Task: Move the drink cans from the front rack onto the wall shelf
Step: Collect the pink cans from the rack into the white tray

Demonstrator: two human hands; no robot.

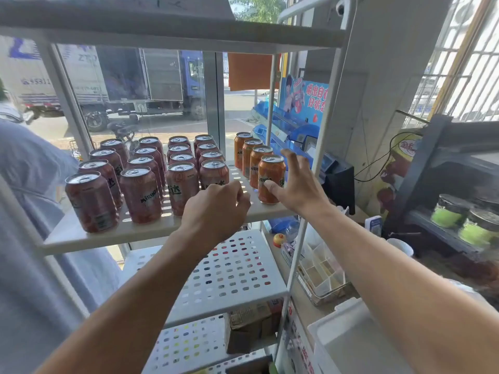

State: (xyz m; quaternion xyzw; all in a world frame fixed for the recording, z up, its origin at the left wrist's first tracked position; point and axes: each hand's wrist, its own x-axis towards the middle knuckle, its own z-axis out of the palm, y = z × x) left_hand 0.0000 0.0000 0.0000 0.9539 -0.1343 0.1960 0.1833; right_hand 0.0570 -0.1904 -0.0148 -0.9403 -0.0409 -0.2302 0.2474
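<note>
A white perforated shelf of the rack carries several rows of pink Mirinda cans and, at its right end, one row of orange cans. My right hand is spread at the front orange can: the thumb touches its front and the fingers stretch apart past its right side, not closed round it. My left hand hovers over the shelf's front edge, fingers curled with nothing in them, just before the front pink can of the right-hand pink row.
A person in a blue-grey shirt stands close on the left. Below is another perforated shelf, and lower down a cardboard box. To the right stand a clear organiser, a white bin and a dark rack with green jars.
</note>
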